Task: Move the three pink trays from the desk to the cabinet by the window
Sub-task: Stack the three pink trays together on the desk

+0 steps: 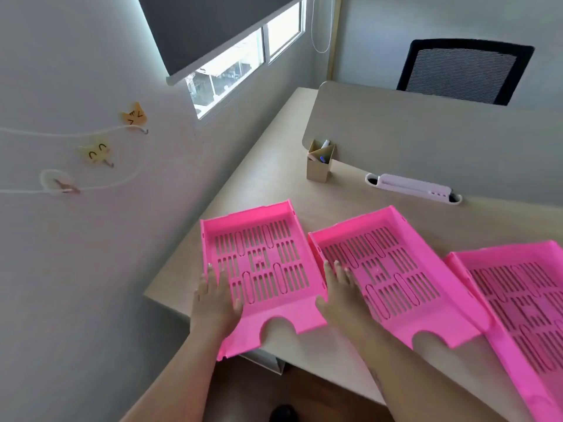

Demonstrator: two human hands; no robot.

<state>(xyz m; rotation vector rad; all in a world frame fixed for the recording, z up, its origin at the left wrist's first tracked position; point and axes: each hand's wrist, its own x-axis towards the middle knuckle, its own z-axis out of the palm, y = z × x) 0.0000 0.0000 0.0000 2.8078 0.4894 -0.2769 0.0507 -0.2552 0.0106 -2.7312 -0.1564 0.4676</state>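
In the head view, the two bare forearms rose from the bottom edge of the frame, nearest the camera. The left hand [213,296] gripped the left wall of the leftmost pink tray [259,260], fingers lying along the rim and the thumb pressed on the tray floor. The right hand [338,293] clasped that same tray's right wall, its fingers spread over the rim and onto the floor of the middle pink tray [387,269] just beside it. Both hands were thus closed on the leftmost tray, whose near corner jutted out past the edge of the surface [274,166].

The three trays lay in a row across the lower centre and right of the frame, all on the pale surface. The leftmost and middle trays touched along their sides; the rightmost pink tray [524,300] lay just beside the middle one and was cut off by the right edge of the frame.

Further up, a small tan pen holder [319,166] stood against a divider panel [426,129], with a white cable port [414,187] to its right. A black mesh chair [463,71] showed in the upper right, a window [243,65] with a dark roller blind [207,28] at upper centre, and cat-shaped hooks [134,117] on the wall at left.
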